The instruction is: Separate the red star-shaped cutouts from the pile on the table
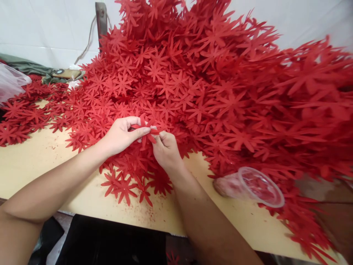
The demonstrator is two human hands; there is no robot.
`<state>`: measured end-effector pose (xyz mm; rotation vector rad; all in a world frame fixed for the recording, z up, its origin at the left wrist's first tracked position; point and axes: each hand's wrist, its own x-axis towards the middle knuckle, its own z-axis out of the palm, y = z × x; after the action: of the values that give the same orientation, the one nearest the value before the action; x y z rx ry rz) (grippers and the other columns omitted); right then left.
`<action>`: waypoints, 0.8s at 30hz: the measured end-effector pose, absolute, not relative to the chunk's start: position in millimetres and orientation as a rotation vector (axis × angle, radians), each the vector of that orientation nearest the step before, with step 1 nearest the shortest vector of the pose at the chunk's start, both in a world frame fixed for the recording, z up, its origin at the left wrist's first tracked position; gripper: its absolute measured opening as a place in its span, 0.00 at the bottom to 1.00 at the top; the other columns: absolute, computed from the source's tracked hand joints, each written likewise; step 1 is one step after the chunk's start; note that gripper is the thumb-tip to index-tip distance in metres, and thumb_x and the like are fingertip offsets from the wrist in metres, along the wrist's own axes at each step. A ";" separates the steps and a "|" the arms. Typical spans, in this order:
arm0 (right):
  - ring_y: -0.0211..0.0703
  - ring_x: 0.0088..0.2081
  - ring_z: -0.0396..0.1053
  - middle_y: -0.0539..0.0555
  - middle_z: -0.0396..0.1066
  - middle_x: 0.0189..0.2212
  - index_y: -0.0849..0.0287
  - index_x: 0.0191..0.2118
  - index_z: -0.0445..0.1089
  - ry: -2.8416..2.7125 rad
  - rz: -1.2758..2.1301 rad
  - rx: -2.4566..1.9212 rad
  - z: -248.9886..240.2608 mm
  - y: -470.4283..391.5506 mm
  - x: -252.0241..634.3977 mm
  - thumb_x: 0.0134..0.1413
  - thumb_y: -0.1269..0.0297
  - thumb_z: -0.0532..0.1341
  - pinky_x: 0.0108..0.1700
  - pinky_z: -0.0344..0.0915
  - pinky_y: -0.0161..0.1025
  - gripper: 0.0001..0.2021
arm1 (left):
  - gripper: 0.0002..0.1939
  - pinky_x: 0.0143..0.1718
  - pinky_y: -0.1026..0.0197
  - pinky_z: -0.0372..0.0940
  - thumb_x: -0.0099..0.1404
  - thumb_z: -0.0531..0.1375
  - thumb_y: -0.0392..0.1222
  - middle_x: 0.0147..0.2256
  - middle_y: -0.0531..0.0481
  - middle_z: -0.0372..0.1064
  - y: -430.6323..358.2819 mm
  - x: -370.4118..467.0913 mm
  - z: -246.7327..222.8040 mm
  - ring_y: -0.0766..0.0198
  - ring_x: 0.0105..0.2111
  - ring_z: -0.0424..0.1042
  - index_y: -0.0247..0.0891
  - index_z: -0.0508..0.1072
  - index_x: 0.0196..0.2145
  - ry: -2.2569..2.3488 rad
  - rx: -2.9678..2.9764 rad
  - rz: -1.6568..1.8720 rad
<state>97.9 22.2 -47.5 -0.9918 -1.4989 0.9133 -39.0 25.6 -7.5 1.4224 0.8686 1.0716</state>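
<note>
Near the middle of the view, my left hand point(124, 134) pinches a red star-shaped flower piece point(143, 139) between thumb and fingers. Close against it on the right, my right hand point(166, 147) is closed, its thumb and forefinger meeting at the edge of the same piece. Behind and below both hands spreads a large heap of similar red flower pieces point(165, 86). Several loose ones point(125, 187) lie on the pale yellow tabletop point(88, 184) just below the hands.
A clear plastic cup point(260, 187) lies tipped on its side at the right. Further off stand a metal bracket point(101, 22) by the white wall point(49, 25), a phone-like object point(66, 73), and a translucent plastic bag point(12, 82) at the left edge.
</note>
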 end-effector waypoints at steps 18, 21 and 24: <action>0.28 0.19 0.59 0.43 0.63 0.20 0.58 0.30 0.63 -1.260 0.918 -0.945 -45.2 30.6 107.0 0.43 0.52 0.65 0.23 0.59 0.31 0.15 | 0.10 0.27 0.69 0.61 0.52 0.67 0.37 0.21 0.56 0.69 41.3 -53.7 -9.5 0.74 0.20 0.66 0.34 0.69 0.29 0.962 1.147 1.271; 0.28 0.18 0.59 0.43 0.64 0.20 0.58 0.29 0.64 -1.201 0.883 -0.962 -44.4 31.6 106.8 0.41 0.53 0.66 0.22 0.58 0.31 0.16 | 0.11 0.29 0.69 0.63 0.51 0.65 0.32 0.22 0.57 0.69 39.9 -49.8 -10.6 0.73 0.22 0.67 0.33 0.70 0.34 0.952 1.175 1.287; 0.29 0.17 0.56 0.43 0.60 0.15 0.58 0.25 0.63 -1.193 0.831 -1.000 -44.4 30.8 108.1 0.42 0.48 0.65 0.21 0.54 0.32 0.18 | 0.10 0.31 0.69 0.63 0.53 0.61 0.29 0.22 0.58 0.68 38.8 -48.8 -8.9 0.74 0.23 0.67 0.33 0.71 0.36 0.985 1.217 1.309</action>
<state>108.1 30.8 -44.4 -1.0003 -1.1929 0.8306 -48.8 38.8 -8.9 1.2166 0.9854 1.3088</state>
